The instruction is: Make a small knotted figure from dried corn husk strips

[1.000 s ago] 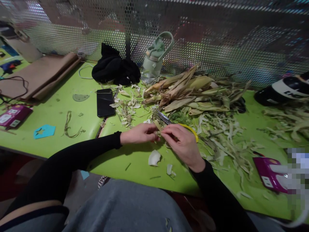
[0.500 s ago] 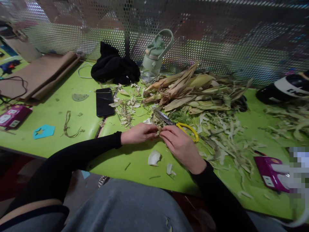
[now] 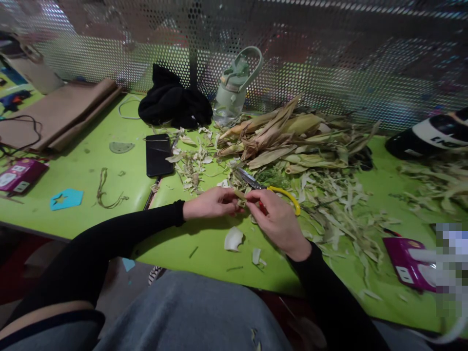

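Observation:
Between the fingertips of both hands is a small piece of corn husk (image 3: 240,195), pale green and partly covered by the fingers. My left hand (image 3: 212,202) pinches it from the left. From the right, my right hand (image 3: 276,217) grips it with thumb and forefinger. Yellow-handled scissors (image 3: 285,195) lie just beyond my right hand, blades pointing away to the left. On the table in front of me rest a white curved scrap (image 3: 233,239) and a smaller scrap (image 3: 257,255). Behind the scissors spreads a heap of dried corn husks (image 3: 285,134).
Torn husk strips (image 3: 340,209) cover the green table (image 3: 146,243) to the right. A phone (image 3: 159,155), black cloth (image 3: 173,100) and green bottle (image 3: 230,92) stand or lie farther back. Purple power strips (image 3: 409,263) sit at both sides. A perforated metal screen (image 3: 310,58) closes the back.
My fingers have shifted slightly on the husk piece, and more of it shows between them now. My right fingers are more curled. The things on the table have stayed in place.

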`<action>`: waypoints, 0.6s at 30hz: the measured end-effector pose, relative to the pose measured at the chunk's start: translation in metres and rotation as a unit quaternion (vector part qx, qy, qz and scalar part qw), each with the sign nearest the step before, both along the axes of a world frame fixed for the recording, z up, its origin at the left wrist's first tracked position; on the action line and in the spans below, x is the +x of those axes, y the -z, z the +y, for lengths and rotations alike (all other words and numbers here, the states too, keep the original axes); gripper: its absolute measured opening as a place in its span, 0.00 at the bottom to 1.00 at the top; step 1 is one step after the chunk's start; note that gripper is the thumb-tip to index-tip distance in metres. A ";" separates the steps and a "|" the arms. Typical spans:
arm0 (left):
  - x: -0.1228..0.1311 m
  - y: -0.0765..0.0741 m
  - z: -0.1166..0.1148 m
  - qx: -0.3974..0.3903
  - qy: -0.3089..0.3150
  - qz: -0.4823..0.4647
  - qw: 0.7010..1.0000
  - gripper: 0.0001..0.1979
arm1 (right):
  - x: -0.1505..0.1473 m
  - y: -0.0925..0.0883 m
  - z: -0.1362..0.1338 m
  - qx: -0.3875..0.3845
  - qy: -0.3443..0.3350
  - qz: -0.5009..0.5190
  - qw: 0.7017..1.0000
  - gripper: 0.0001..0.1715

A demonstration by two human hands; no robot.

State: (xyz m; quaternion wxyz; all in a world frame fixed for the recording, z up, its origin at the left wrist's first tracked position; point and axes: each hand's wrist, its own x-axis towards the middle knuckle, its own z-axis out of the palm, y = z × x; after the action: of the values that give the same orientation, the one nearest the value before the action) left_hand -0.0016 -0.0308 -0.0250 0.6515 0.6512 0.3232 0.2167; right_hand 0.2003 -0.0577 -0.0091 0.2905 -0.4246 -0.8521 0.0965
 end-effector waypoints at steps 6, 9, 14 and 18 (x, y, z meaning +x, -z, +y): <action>-0.001 -0.005 -0.004 0.103 0.008 0.110 0.989 0.09 | 0.004 0.001 0.001 0.045 -0.073 -0.041 0.995 0.12; -0.002 -0.008 -0.003 0.104 0.016 0.096 0.990 0.09 | 0.008 0.000 0.005 0.036 -0.089 -0.048 0.994 0.12; -0.002 -0.007 -0.001 0.067 0.018 0.055 0.996 0.09 | 0.011 -0.005 0.008 0.002 -0.090 -0.042 0.995 0.09; -0.001 -0.002 -0.001 0.062 0.021 0.063 0.996 0.09 | 0.011 -0.005 0.008 -0.029 -0.102 -0.040 0.994 0.10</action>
State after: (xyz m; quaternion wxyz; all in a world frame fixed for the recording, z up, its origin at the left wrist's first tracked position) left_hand -0.0023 -0.0318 -0.0229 0.5923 0.7094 0.3362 0.1814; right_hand 0.2111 -0.0495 -0.0042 0.2324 -0.3474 -0.8987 0.1331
